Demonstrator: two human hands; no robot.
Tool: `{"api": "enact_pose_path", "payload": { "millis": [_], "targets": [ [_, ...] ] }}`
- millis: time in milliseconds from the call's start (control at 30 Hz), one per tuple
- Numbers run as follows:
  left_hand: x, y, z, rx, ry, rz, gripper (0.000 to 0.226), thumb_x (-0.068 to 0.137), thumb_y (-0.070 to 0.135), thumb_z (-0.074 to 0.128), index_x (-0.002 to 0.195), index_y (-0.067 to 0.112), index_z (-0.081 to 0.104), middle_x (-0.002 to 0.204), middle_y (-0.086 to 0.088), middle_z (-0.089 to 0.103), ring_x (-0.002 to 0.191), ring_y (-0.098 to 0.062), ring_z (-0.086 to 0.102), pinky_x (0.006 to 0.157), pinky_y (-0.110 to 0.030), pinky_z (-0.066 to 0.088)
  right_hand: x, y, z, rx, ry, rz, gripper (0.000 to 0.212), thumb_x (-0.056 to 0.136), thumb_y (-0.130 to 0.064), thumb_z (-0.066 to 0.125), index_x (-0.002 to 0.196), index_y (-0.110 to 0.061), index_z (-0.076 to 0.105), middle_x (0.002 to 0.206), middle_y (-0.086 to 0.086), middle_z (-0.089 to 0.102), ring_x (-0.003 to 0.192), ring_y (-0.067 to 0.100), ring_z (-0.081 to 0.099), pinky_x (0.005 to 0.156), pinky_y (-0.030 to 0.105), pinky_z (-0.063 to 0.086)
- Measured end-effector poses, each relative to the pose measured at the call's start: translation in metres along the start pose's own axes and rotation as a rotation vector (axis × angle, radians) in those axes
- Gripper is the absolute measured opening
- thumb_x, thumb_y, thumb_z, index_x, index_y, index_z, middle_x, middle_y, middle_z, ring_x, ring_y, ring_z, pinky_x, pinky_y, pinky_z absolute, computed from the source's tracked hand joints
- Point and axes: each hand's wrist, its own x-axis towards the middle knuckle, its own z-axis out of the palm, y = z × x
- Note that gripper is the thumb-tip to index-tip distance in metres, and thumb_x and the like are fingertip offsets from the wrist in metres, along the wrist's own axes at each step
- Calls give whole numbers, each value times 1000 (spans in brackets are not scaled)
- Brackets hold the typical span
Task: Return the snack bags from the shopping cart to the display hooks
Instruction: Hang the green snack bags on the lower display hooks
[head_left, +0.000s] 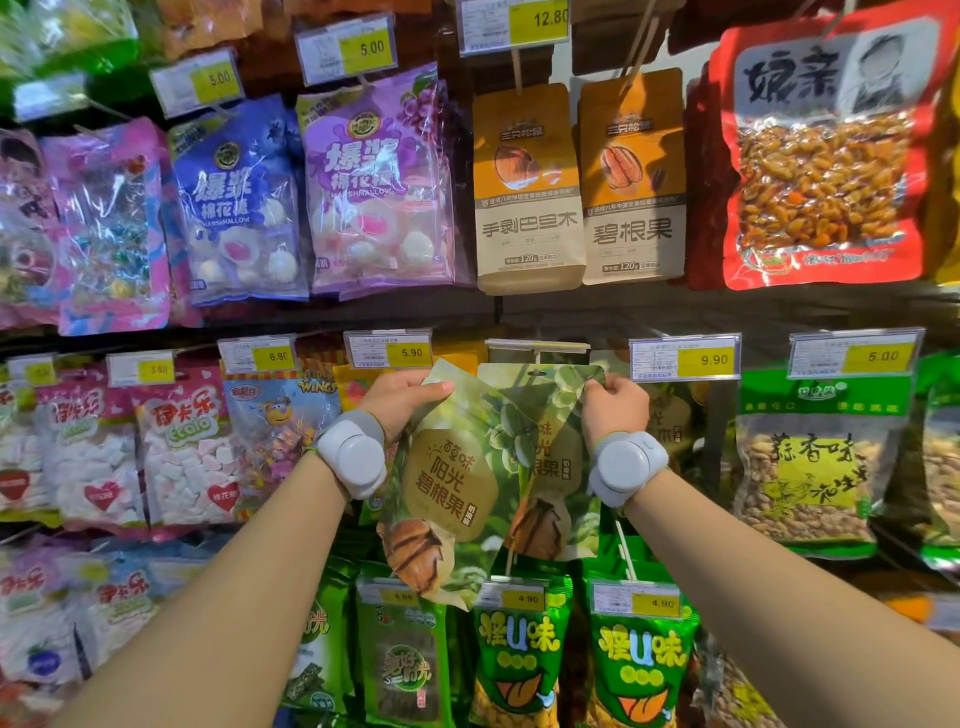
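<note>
My left hand (402, 397) grips the top corner of a green pecan snack bag (449, 483), which hangs tilted in front of the display. Behind it hangs a second, matching green bag (553, 467); my right hand (613, 402) pinches its top right corner. The second bag's hang hole (533, 372) sits just under a display hook with a blank label holder (537, 347). Whether the hook passes through the hole I cannot tell. Both wrists wear white bands. The shopping cart is out of view.
Snack bags hang in rows all around: marshmallow bags (374, 182) and brown nut pouches (527, 197) above, a peanut bag (810, 467) to the right, green bags (519, 660) below. Price tags (685, 358) stick out on the hook ends beside my hands.
</note>
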Motion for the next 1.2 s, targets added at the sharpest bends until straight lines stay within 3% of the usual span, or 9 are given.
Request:
{"api": "enact_pose_path", "payload": {
  "millis": [167, 400, 500, 600, 700, 867, 1033, 1133, 1200],
  "targets": [
    [1, 0, 2, -2, 0, -8, 15, 81, 17, 68, 92, 8, 71, 107, -27, 67, 94, -32, 62, 99, -56, 45, 10, -2, 7, -44, 6, 47, 23, 93, -12, 47, 109, -5, 63, 122, 18, 62, 102, 34, 58, 83, 31, 44],
    [9, 3, 3, 52, -17, 1, 9, 86, 19, 64, 87, 17, 72, 98, -18, 70, 93, -30, 64, 101, -54, 45, 29, -1, 21, -68, -15, 98, 32, 96, -14, 43, 126, -7, 53, 131, 18, 54, 116, 37, 55, 91, 34, 44],
    [13, 3, 6, 83, -22, 11, 10, 87, 22, 62, 87, 20, 71, 100, -16, 70, 95, -29, 65, 101, -49, 46, 39, 3, 28, -42, -16, 85, 31, 94, -14, 44, 123, -9, 56, 128, 18, 57, 100, 33, 57, 75, 27, 38],
    [15, 3, 10, 130, -28, 22, 13, 89, 23, 61, 91, 16, 71, 102, -16, 71, 93, -27, 65, 97, -45, 48, 47, 4, 33, -44, 2, 104, 24, 93, -14, 45, 109, -11, 62, 125, 19, 59, 83, 26, 50, 72, 24, 36],
    [18, 3, 10, 151, -35, 35, 22, 89, 22, 60, 102, 7, 69, 108, -21, 70, 94, -29, 65, 96, -46, 48, 54, 4, 35, -69, 10, 108, 29, 95, -14, 44, 118, -11, 61, 130, 16, 56, 99, 33, 58, 82, 30, 43],
    [21, 1, 10, 182, -29, 44, 24, 90, 24, 59, 104, 6, 68, 104, -19, 70, 89, -26, 64, 88, -40, 52, 61, 2, 41, -125, 36, 61, 33, 95, -12, 45, 125, -6, 58, 132, 14, 58, 123, 34, 51, 100, 33, 41],
    [22, -2, 12, 180, -2, 54, 26, 91, 21, 58, 109, 4, 67, 95, -11, 67, 72, -16, 61, 53, -11, 50, 67, 2, 43, -192, 24, 31, 34, 97, -11, 43, 127, -1, 56, 131, 16, 58, 122, 36, 50, 98, 35, 42],
    [19, -1, 12, 176, 6, 49, 26, 91, 20, 58, 111, 5, 66, 94, -10, 66, 71, -15, 59, 51, -10, 49, 69, 3, 41, -223, -6, 48, 33, 96, -12, 44, 124, -1, 56, 128, 17, 58, 120, 37, 51, 96, 35, 43],
    [17, 0, 12, 167, 3, 53, 25, 90, 19, 59, 110, 6, 67, 91, -9, 66, 70, -15, 59, 54, -13, 50, 69, 6, 37, -254, -25, 71, 22, 92, -13, 48, 107, -1, 58, 109, 18, 60, 102, 34, 56, 84, 32, 45]
  ]
}}
